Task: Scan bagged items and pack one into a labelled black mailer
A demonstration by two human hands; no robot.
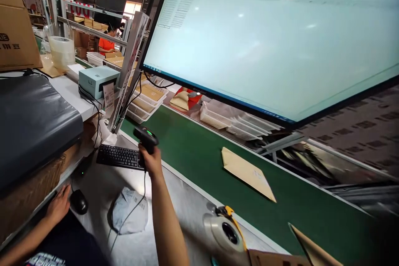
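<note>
My right hand [151, 160] is closed around the handle of a black barcode scanner [146, 136] with a green light, held over the right end of a black keyboard [117, 156]. The scanner's cable hangs down across the table. My left hand [58, 206] lies with its fingers spread beside a black computer mouse [78, 201], touching or nearly touching it. A grey poly mailer bag [129, 216] lies on the white table between my arms.
A large monitor [274, 37] hangs over a green conveyor belt [199, 158] carrying a brown envelope [247, 173]. A tape dispenser [225, 229] sits at the table's right. A label printer [97, 80], white baskets [146, 99], cardboard boxes and a worker in orange [106, 43] are behind.
</note>
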